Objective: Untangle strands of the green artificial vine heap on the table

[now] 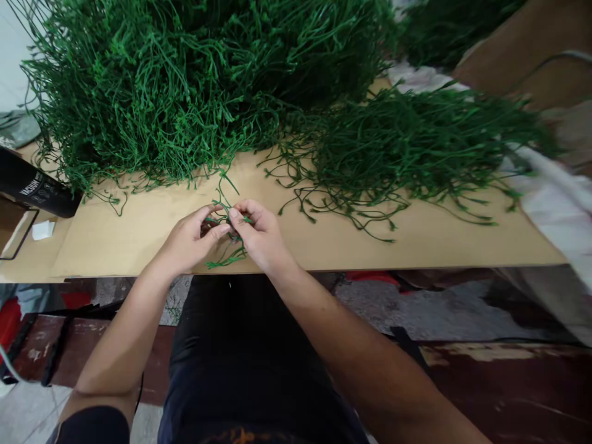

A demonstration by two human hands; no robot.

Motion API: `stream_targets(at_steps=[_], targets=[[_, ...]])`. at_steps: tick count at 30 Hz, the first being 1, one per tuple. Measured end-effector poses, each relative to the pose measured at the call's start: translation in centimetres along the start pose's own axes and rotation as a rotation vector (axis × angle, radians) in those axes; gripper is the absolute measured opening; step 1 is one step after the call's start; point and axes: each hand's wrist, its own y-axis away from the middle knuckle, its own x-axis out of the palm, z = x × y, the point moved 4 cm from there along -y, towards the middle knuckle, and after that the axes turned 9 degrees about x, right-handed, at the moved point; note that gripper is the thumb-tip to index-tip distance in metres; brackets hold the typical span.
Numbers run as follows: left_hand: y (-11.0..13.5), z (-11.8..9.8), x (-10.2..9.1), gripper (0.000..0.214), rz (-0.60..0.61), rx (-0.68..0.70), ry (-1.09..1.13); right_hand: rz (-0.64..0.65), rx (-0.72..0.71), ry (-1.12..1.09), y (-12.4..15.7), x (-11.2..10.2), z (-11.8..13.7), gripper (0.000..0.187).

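Both hands meet over the front edge of a cardboard-covered table [139, 240]. My left hand [192, 237] and my right hand [259, 234] pinch a small bunch of green plastic stems [226, 246] between fingers and thumbs. The stems' ends hang below the hands and stick up above them. Just behind the hands lies a tall pile of the same green stems [185, 86]. A flatter spread of stems [407, 142] lies to the right.
A black cylinder with white lettering [34, 185] lies at the table's left end, beside a small white block [44, 229]. White cloth [555, 191] hangs off the right end. Brown cardboard [518, 43] stands at the back right. My dark-trousered lap [240, 357] is below the table.
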Motion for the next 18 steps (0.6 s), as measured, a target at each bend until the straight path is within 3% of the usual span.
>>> stream_targets(at_steps=[5, 10, 14, 18], targets=[[-1.0, -0.2, -0.6, 0.029, 0.008, 0.080, -0.156, 0.032, 0.018, 0.027, 0.0, -0.1, -0.1, 0.042], [-0.2, 0.8, -2.2, 0.025, 0.066, 0.039, -0.123, 0.050, 0.017, 0.002, 0.0, 0.1, -0.2, 0.045], [-0.1, 1.8, -4.1, 0.028, -0.043, 0.025, -0.318, 0.066, -0.032, 0.069, 0.2, 0.2, 0.3, 0.043], [-0.7, 1.5, -5.0, 0.027, -0.091, 0.144, -0.551, 0.111, -0.061, 0.125, 0.2, 0.3, 0.6, 0.043]])
